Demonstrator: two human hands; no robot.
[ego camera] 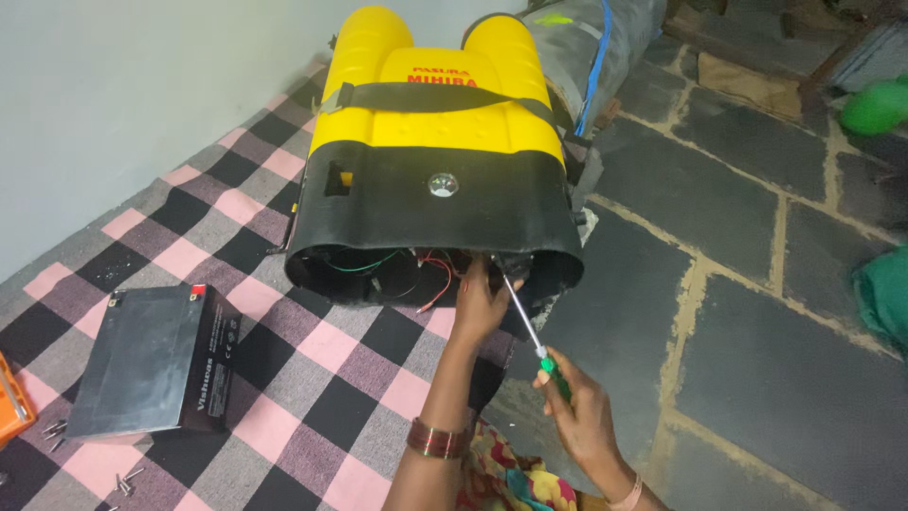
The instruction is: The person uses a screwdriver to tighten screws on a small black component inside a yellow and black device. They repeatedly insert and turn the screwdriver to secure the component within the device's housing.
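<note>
Sprayer tank (pixel 430 123) lies on the checked mat, left hand (pixel 478 305) with fingers curled inside its open black base, right hand (pixel 579 416) gripping the screwdriver (pixel 530 326), which should stay straight on the screw.

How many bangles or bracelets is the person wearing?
2: a dark red bangle on the left wrist, and a thin pale bracelet on the right wrist at the frame's bottom edge. Others may be out of view.

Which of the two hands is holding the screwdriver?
The right hand grips the green-handled screwdriver, its tip inside the yellow-and-black sprayer tank's open base. The left hand, with bangles at its wrist, reaches into that opening without a tool.
</note>
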